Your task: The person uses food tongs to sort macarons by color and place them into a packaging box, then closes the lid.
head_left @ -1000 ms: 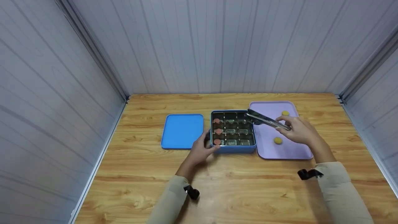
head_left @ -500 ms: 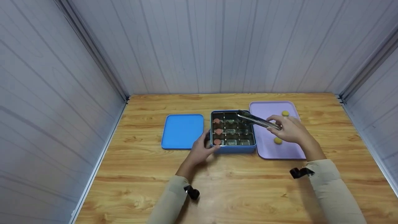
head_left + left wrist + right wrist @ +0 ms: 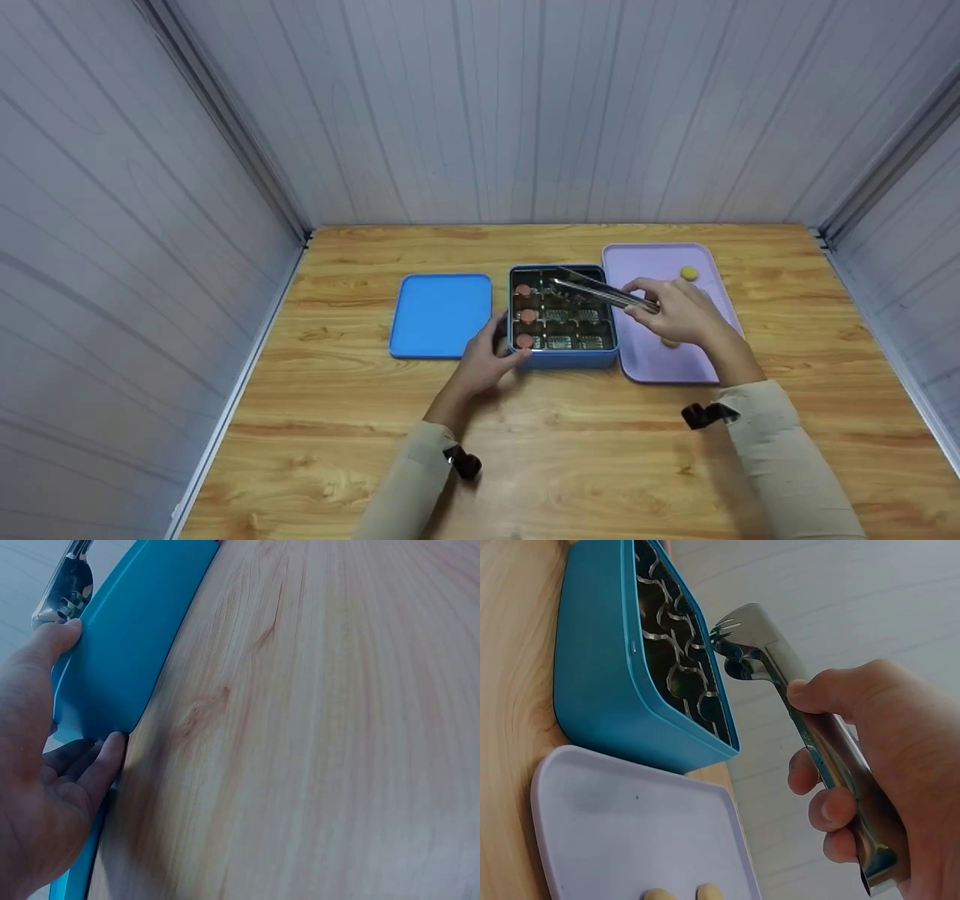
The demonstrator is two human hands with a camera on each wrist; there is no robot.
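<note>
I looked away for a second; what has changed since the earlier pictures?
The right hand, gripping the tongs, moved left, bringing their tips from the purple tray over the blue tin. The left hand stayed holding the tin's corner; the lid stayed put.

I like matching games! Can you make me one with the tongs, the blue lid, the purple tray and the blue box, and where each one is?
Things:
1. tongs
2. blue lid
3. purple tray
4. blue box

Places:
A. lying flat on the table, left of the box
B. held in the right hand, tips over the box
C. right of the box, with yellow pieces on it
D. held at its near left corner by the left hand

Pairs: 1-B, 2-A, 3-C, 4-D
</note>
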